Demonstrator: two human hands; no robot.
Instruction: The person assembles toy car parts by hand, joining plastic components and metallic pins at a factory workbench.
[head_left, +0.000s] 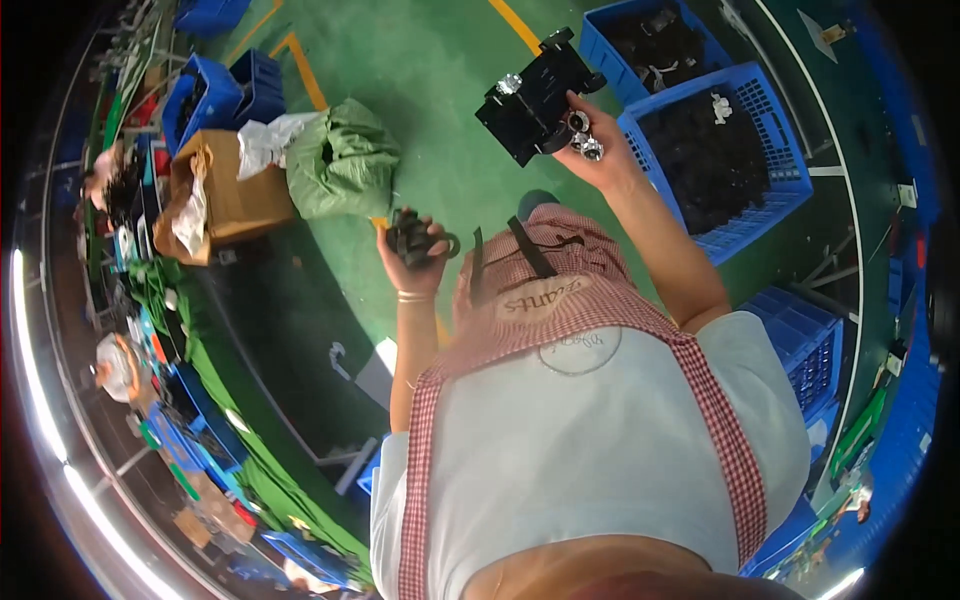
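Observation:
My left hand [418,272] is closed around a bunch of several small black rings [408,238] that look like toy tyres. One ring hangs at the finger side, towards my apron. Farther out and to the right, my right hand [606,158] grips a black toy vehicle chassis [540,98] by its near edge. Small black wheels sit at the chassis corners, and a shiny silver piece [509,84] shows on its left part. Chrome wheel-like pieces [588,149] are also at the fingers of my right hand. The hands are well apart, both held above the green floor.
Right of my right hand, a blue crate [790,150] holds many dark parts; another blue crate [600,50] stands beyond it. Stacked blue crates [790,340] are by my right elbow. To the left are a green sack [345,165], an open cardboard box [245,200] and a cluttered, green-draped bench [235,400].

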